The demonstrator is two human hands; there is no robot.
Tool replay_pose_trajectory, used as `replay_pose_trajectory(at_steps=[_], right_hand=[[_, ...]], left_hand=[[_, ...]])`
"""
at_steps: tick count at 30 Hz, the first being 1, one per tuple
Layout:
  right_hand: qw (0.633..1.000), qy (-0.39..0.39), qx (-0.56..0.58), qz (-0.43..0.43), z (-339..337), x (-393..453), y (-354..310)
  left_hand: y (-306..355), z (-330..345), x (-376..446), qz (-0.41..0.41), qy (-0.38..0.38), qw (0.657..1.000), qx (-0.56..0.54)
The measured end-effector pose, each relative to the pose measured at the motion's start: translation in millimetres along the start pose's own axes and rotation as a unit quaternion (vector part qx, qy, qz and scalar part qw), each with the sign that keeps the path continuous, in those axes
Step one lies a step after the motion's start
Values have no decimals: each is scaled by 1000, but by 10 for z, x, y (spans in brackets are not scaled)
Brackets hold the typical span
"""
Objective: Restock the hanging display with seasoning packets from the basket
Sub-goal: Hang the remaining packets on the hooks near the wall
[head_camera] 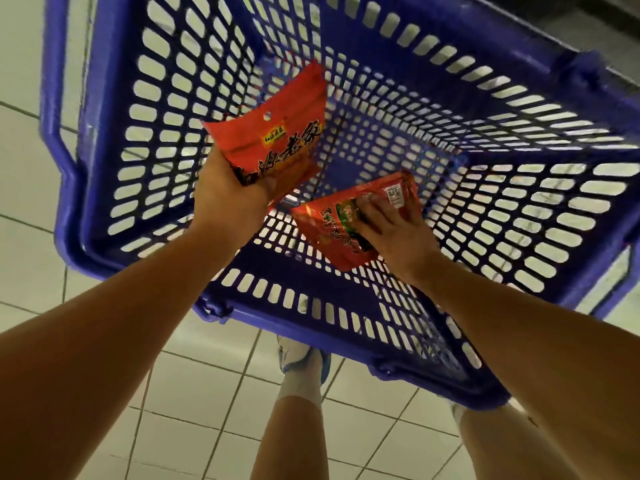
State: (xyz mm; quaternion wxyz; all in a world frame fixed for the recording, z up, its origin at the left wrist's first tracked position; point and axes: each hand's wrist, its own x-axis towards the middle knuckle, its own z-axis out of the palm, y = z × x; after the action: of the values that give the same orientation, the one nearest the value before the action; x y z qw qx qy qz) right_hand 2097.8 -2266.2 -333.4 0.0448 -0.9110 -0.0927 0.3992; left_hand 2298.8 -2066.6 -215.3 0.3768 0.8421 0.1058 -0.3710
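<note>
left hand (227, 199) holding red packet (277, 133) upright, right hand (394, 230) gripping tilted packet (332, 233)

The red foil seasoning packet (277, 140) held up over the blue slotted plastic basket (519, 202) carried large black Chinese characters; "老家" could be read, the rest was partly covered. A small yellow brand label above them was too blurred. The second red packet (332, 230) showed unreadable print.
</note>
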Motion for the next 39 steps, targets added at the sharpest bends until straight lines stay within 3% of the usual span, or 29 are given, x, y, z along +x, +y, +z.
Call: replay_pose_trajectory(at_steps=[2,4,7,9,10,12,15,18,19,21,25,29,31,35,39], right_hand=[[1000,14,11,8,-74,-3,35],[993,53,104,32,-216,-4,59],[917,113,365,110,-577,-78,79],[867,78,466,159,-860,-177,140],[832,47,522,181,-1019,-239,206],[727,9,653,211,-1350,-416,325],[582,1,786,210,-1847,-833,418],[416,-62,904,75,-2311,-1298,440],[389,-78,917,28,-2452,-1445,424],[399,-80,913,23,-2736,-1678,351],[535,115,826,133,-3363,-2212,215],[606,218,751,145,-4243,-3106,226],[587,278,754,100,-4715,-3618,160],[599,373,705,69,-5623,-4673,-57],[567,484,663,68,-6283,-5582,-232]], left_hand=[[35,-44,-23,2,11,1000,-1],[87,-95,-27,-1,17,1000,-5],[190,-181,-60,-3,23,1000,3],[288,-237,-138,-7,26,1000,-7],[343,-267,-195,-8,28,1000,-8],[467,-322,-362,-11,28,999,-13],[725,-398,-702,-7,7,999,-39],[1004,-505,-1061,-11,2,997,-80],[1096,-548,-1180,-15,0,995,-98],[1303,-669,-1428,-15,0,991,-136],[1800,-998,-2019,-5,4,978,-209],[2503,-1423,-2788,51,13,959,-278],[2856,-1652,-3195,73,10,947,-313],[3523,-2136,-3977,121,-61,933,-333],[4147,-2577,-4610,202,-96,920,-322]])
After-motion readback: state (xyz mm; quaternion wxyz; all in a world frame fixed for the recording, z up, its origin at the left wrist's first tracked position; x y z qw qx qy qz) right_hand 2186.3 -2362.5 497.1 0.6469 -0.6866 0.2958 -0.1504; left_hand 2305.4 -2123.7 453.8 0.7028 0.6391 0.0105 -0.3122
